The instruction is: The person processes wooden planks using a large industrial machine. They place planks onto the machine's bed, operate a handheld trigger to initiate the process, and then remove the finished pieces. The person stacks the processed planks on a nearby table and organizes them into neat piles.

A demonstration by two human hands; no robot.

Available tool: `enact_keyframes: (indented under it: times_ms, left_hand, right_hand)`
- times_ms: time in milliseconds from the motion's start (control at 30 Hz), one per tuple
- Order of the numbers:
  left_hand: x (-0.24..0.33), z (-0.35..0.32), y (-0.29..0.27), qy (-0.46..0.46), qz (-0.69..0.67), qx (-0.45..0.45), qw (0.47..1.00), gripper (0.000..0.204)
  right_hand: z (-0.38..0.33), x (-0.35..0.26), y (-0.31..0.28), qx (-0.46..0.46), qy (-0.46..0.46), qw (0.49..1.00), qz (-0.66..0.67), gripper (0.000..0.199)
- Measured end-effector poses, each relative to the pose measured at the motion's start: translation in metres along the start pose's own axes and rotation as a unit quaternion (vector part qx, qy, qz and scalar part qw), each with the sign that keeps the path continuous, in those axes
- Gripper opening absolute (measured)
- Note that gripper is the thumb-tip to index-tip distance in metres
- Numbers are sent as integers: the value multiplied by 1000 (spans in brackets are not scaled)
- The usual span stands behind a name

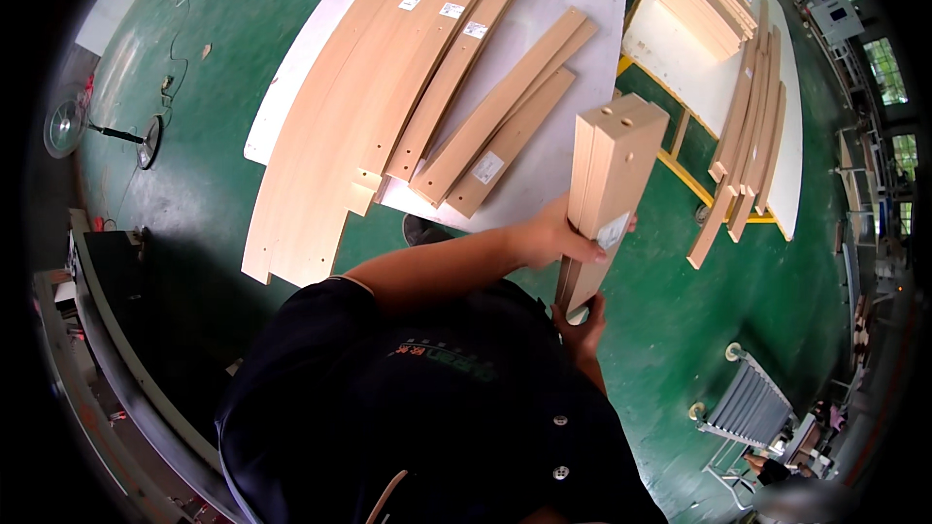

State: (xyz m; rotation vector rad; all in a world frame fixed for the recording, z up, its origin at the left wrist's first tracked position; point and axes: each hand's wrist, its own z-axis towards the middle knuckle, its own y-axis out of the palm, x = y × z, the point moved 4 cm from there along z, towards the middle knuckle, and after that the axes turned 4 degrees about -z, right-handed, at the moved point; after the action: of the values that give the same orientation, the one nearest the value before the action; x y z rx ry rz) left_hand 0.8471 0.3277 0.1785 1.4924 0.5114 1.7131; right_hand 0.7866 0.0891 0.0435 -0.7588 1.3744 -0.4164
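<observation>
A short stack of light wooden boards, with round holes in the end and a white label on one face, stands tilted up in front of my body. My left hand reaches across and is wrapped round the stack at mid-length. Lower down, my right hand grips the bottom end. How many boards are in the stack is hard to make out. To the left, loose wooden strips with end holes lie at angles on a white table, beside wide wooden panels bearing small labels.
Right of me, a second white table with a yellow frame carries stacked boards and long strips that overhang its edge. A floor fan stands at left, a roller conveyor at lower right. A person is partly visible there.
</observation>
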Motion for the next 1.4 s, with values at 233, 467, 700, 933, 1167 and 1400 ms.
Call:
enact_keyframes:
  times_ms: [233,467,700,933,1167,1400]
  left_hand:
    - [-15,7,-22,-13,-63,37,997,71]
    - [-41,33,-90,-86,-178,125,972,49]
    - [-48,42,-113,-102,-198,143,964,38]
    - [-14,46,-203,-46,373,343,861,66]
    - [47,18,-248,-240,787,335,459,86]
    - [54,11,-245,-246,759,322,509,65]
  right_hand:
    - [-3,19,-2,-13,13,999,-46,75]
    - [3,12,-30,-29,32,998,-55,69]
    - [9,-13,-49,-83,105,991,-19,69]
    - [21,-6,-45,-12,165,985,-42,72]
    - [133,-25,1,39,198,970,-136,61]
    - [226,-48,65,57,256,952,-157,58]
